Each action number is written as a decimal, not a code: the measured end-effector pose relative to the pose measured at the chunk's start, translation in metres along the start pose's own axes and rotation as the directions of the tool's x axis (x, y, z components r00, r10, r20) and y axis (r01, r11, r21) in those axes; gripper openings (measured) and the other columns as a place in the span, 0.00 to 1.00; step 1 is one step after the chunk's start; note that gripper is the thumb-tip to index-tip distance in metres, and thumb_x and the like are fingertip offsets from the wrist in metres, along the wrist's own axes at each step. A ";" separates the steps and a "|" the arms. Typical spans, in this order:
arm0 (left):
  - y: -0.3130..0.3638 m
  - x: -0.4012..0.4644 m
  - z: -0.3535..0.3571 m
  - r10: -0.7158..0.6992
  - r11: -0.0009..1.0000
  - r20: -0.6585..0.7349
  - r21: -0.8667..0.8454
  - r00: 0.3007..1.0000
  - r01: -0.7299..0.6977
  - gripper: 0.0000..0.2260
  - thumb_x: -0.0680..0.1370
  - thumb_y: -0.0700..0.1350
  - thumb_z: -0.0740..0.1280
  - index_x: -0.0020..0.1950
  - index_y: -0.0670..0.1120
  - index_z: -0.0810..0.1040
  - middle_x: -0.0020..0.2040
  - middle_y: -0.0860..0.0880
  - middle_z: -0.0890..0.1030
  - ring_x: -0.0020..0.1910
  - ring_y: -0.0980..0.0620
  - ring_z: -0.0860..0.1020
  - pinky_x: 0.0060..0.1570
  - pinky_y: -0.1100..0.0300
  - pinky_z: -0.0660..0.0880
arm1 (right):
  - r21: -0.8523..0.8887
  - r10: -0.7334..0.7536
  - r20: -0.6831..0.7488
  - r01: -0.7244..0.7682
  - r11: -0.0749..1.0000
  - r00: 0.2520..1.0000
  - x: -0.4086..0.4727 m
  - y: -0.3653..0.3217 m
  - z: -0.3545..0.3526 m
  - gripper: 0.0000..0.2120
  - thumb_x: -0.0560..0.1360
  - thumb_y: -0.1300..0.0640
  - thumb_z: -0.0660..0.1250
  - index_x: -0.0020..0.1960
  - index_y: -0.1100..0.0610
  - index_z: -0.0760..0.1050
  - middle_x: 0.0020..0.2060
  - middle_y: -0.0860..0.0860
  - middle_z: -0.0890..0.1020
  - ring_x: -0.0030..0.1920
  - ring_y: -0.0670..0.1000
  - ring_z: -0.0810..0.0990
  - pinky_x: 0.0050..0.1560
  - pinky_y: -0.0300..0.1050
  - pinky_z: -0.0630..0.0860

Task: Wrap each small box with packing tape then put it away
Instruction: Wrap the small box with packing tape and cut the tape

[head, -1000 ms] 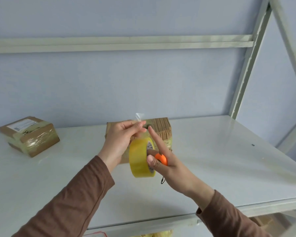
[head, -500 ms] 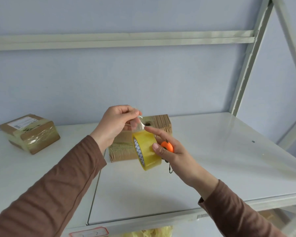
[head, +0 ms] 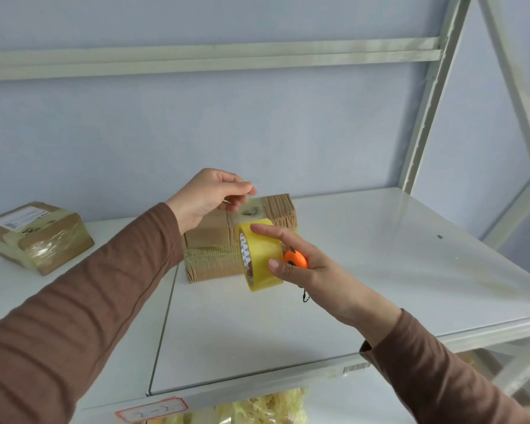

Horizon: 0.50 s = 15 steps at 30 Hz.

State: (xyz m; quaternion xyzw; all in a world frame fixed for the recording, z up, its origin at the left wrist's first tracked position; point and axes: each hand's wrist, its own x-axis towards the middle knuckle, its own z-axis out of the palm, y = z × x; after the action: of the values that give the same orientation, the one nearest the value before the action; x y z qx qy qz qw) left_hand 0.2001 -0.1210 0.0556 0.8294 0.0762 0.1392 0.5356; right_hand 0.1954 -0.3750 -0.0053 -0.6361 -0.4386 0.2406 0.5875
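Note:
A small cardboard box (head: 210,258) stands in the middle of the white shelf (head: 364,270), partly hidden by my hands. My right hand (head: 303,267) grips a yellowish roll of clear packing tape (head: 262,255) in front of the box, with a small orange cutter (head: 296,259) tucked in the same hand. My left hand (head: 210,195) pinches the free end of the tape, and a short clear strip (head: 247,209) stretches from it down to the roll. A second box (head: 37,237), wrapped in tape and bearing a label, lies at the far left of the shelf.
A pale blue wall stands behind the shelf, with a horizontal rack rail (head: 196,59) above. Slanted metal uprights (head: 429,93) rise at the right. A red-bordered label (head: 152,408) sits on the front edge, and yellowish packing material (head: 266,408) shows below.
My left hand has lifted and drawn the tape end away from the roll, so a longer clear strip now spans above the box. My right hand has kept the roll in place.

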 end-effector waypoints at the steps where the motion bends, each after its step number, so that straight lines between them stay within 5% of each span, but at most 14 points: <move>1: 0.001 0.004 0.000 -0.018 1.000 0.041 -0.003 0.999 0.018 0.07 0.79 0.45 0.72 0.49 0.42 0.87 0.35 0.51 0.84 0.34 0.56 0.79 0.37 0.65 0.79 | -0.015 0.012 -0.007 -0.012 1.000 1.000 0.000 0.000 -0.001 0.23 0.83 0.58 0.66 0.73 0.38 0.71 0.53 0.61 0.75 0.51 0.54 0.75 0.58 0.45 0.73; 4: 0.002 0.020 -0.002 -0.019 0.999 0.064 0.050 0.998 0.016 0.05 0.77 0.45 0.75 0.47 0.44 0.88 0.38 0.49 0.86 0.34 0.58 0.81 0.38 0.65 0.79 | -0.049 0.020 -0.008 -0.021 0.999 1.000 0.000 0.000 0.000 0.24 0.83 0.58 0.66 0.73 0.37 0.71 0.40 0.43 0.72 0.42 0.46 0.72 0.49 0.39 0.71; 8: -0.006 0.042 -0.009 -0.027 0.998 0.024 0.053 0.999 0.026 0.05 0.77 0.47 0.75 0.45 0.47 0.89 0.39 0.50 0.85 0.36 0.57 0.80 0.42 0.63 0.81 | -0.043 0.095 -0.069 -0.098 0.994 0.993 0.004 -0.003 0.000 0.19 0.83 0.56 0.66 0.67 0.34 0.76 0.43 0.55 0.73 0.46 0.56 0.73 0.54 0.51 0.73; 11: -0.011 0.053 -0.007 -0.030 0.997 -0.005 0.070 1.000 0.030 0.07 0.77 0.50 0.75 0.47 0.48 0.89 0.40 0.52 0.83 0.40 0.56 0.78 0.44 0.62 0.79 | -0.051 0.183 -0.114 -0.189 0.981 0.977 0.004 -0.005 -0.004 0.14 0.83 0.51 0.66 0.64 0.35 0.78 0.41 0.40 0.76 0.44 0.41 0.75 0.49 0.38 0.69; 15: -0.008 0.072 -0.026 -0.006 0.993 -0.111 0.119 0.994 0.020 0.07 0.78 0.53 0.74 0.47 0.52 0.88 0.43 0.53 0.83 0.42 0.55 0.77 0.44 0.61 0.75 | 0.115 0.288 -0.107 -0.276 0.954 0.952 -0.001 -0.002 0.003 0.09 0.84 0.50 0.64 0.60 0.47 0.82 0.54 0.58 0.83 0.48 0.51 0.80 0.48 0.49 0.75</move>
State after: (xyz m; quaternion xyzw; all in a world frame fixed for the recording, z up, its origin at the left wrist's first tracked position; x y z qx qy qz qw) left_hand 0.2606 -0.0753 0.0693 0.8506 0.1194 0.1766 0.4807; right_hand 0.1923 -0.3746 -0.0040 -0.6760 -0.2938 0.3042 0.6035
